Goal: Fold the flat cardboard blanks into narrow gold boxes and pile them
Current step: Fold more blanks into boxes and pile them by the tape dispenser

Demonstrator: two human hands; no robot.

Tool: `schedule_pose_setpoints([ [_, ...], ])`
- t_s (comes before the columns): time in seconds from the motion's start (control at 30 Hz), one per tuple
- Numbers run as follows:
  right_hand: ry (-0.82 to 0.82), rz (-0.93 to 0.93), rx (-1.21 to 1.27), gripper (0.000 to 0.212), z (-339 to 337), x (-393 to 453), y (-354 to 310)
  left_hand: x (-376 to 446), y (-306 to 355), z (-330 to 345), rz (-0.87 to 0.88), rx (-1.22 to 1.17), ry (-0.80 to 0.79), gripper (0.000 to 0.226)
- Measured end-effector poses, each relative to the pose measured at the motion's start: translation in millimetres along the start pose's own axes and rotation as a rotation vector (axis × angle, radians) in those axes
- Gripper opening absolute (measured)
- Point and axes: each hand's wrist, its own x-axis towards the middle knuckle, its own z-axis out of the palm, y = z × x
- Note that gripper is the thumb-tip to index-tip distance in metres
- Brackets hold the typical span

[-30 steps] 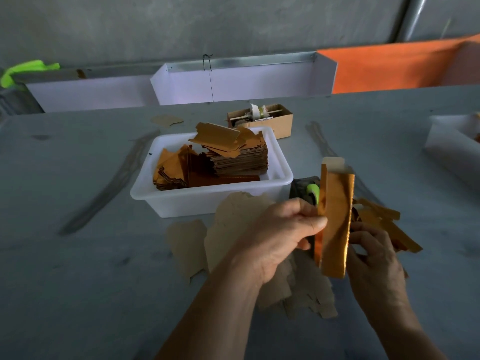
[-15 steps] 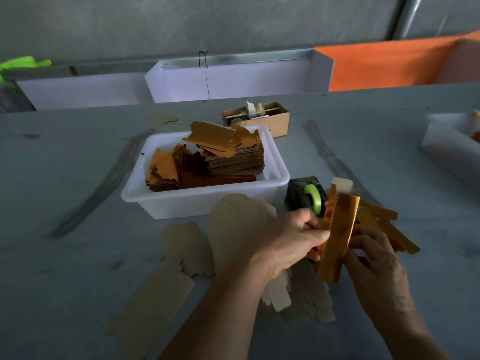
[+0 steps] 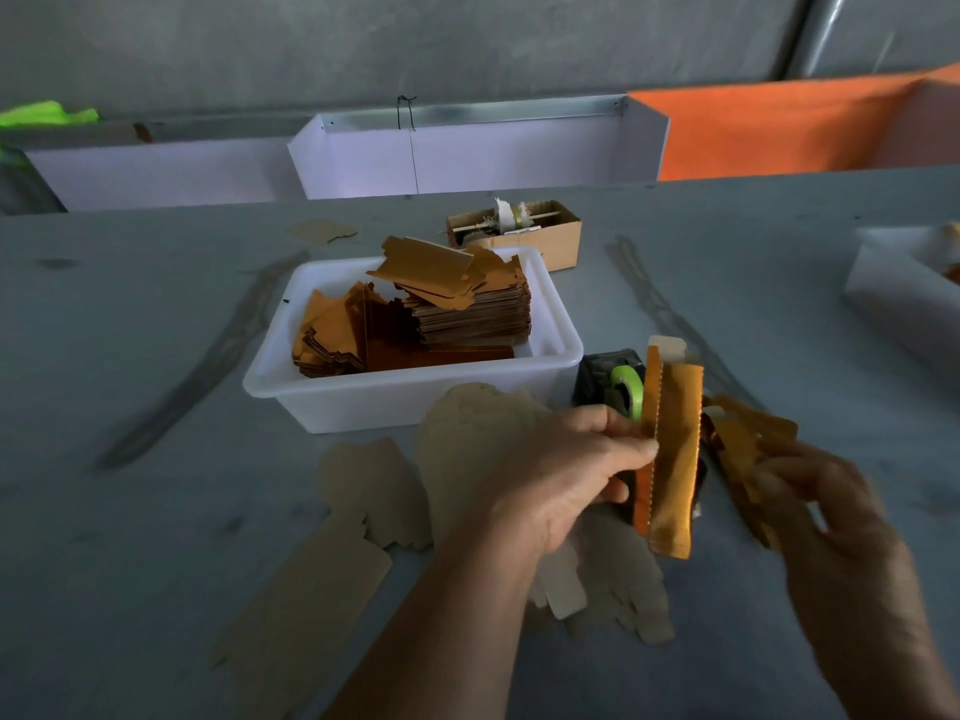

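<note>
Grey table (image 3: 156, 511), left hand (image 3: 561, 475) pinching upright gold box (image 3: 672, 459), long axis vertical, blurred right hand (image 3: 831, 517) fingers seemingly loose

Glossy gold-foil cardboard box (image 3: 672, 449)

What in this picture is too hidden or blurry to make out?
Head view only:
- Right hand: motion-blurred, so its grip is unclear.
- Black tape dispenser with green roll: partly behind the narrow gold box held by the left hand.
- White container: cut off by the right edge.
- Small brown cardboard box: contents too small.
</note>
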Motion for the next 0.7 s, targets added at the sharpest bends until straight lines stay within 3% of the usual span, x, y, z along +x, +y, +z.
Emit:
schedule_pose_setpoints([
  [0.13,-0.242,-0.127,0.091,0.004,-7,9,-25,-2,-1,1,0.018,-0.029,0.019,0.015],
  [0.23,-0.373,-0.173,-0.104,0.017,0,16,-40,-3,-1,2,0.018,-0.071,0.008,0.014],
  [0.7,-0.385,-0.084,-0.22,0.013,10,19,-36,0,-6,6,0.057,-0.122,-0.016,0.006],
])
